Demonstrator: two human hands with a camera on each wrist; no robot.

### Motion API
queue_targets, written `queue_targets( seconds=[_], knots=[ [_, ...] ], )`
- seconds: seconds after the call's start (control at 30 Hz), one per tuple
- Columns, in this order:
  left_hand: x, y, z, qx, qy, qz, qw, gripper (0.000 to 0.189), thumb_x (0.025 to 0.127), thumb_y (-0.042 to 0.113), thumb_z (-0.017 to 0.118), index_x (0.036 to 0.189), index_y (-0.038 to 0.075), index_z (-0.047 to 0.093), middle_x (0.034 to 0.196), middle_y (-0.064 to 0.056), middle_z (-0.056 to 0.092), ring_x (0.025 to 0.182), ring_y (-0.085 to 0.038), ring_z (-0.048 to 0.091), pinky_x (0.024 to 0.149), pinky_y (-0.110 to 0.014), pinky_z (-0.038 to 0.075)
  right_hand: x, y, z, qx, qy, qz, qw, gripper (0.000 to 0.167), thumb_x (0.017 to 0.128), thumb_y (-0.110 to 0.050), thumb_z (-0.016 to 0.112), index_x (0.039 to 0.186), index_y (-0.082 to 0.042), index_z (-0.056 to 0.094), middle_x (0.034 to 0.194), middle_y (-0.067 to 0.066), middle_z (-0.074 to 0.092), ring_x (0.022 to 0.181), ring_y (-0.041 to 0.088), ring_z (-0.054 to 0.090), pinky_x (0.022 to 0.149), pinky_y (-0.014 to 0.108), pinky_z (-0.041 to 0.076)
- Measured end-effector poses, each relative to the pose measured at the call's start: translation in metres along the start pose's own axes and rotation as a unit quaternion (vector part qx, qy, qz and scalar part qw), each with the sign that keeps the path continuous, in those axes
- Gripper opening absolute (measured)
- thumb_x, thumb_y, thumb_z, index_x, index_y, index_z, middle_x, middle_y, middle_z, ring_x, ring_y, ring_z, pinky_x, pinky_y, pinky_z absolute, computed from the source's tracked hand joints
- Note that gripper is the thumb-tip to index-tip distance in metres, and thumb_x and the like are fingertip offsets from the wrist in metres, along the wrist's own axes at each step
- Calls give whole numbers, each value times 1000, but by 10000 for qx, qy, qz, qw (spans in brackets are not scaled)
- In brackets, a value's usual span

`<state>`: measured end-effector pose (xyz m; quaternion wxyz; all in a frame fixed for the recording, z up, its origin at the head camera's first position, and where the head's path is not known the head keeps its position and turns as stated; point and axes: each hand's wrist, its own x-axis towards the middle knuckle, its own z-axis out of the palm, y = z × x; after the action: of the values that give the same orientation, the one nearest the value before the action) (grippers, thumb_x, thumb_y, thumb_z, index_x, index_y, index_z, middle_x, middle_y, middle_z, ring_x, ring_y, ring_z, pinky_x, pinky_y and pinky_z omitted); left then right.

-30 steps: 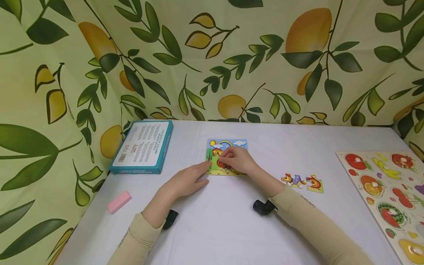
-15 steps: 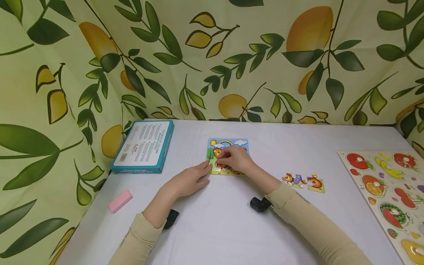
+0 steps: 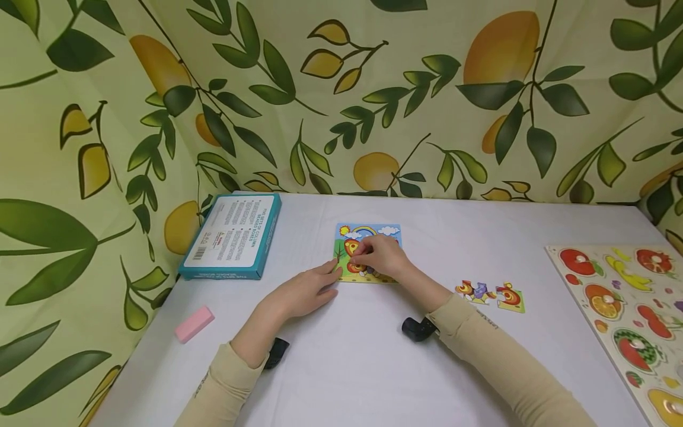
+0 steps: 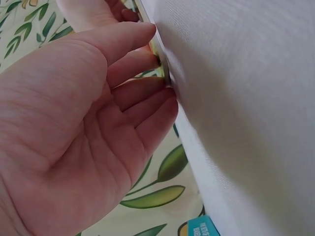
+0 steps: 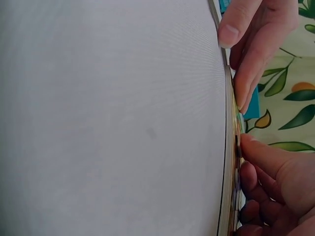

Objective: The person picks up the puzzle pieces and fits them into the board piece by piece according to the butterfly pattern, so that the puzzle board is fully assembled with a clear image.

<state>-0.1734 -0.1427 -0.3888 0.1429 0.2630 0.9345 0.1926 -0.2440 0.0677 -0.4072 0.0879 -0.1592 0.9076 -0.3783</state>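
Note:
A small picture puzzle board [image 3: 368, 230] with a sun, rainbow and clouds lies flat at mid-table. My left hand [image 3: 301, 290] rests at its left edge, fingers fairly straight, fingertips touching the border. Over the middle of the board, my right hand [image 3: 381, 256] has thumb and index finger together on a puzzle piece [image 3: 353, 267] with red and green on it. That hand covers much of the picture's right half. In the right wrist view, the thumb [image 5: 261, 152] meets the thin edge of the board, and the other fingers are curled.
Two loose puzzle pieces, a purple one [image 3: 478, 292] and a red-green one [image 3: 510, 298], lie right of the board. A fruit knob puzzle [image 3: 603, 296] sits at far right. At left are a teal box [image 3: 229, 237] and a pink block [image 3: 194, 324]. Patterned cloth hangs behind.
My right thumb and fingers shift slightly over the board, and the green-red piece under them changes its lie a little. The left hand stays at the board's edge.

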Motion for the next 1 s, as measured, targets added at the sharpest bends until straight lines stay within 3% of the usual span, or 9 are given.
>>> queue_targets(
  seconds=[0.67,1.0],
  knots=[
    [0,-1,-1,138,16,56,9999,48,98,23,59,143,6,50,154,-11,35,140,-26,36,110,-42,34,5,-8,-1,-415,-120,315,9986,22,84,-31,78,78,-14,66,74,-2,61,70,14,53,58,26,40],
    [0,-4,-3,151,-14,370,9992,49,98,18,59,143,2,48,154,-8,36,141,-27,33,112,-43,32,8,-11,0,-587,-175,461,9971,22,85,-32,77,79,-14,66,74,-2,61,70,15,55,58,26,42]
  ],
)
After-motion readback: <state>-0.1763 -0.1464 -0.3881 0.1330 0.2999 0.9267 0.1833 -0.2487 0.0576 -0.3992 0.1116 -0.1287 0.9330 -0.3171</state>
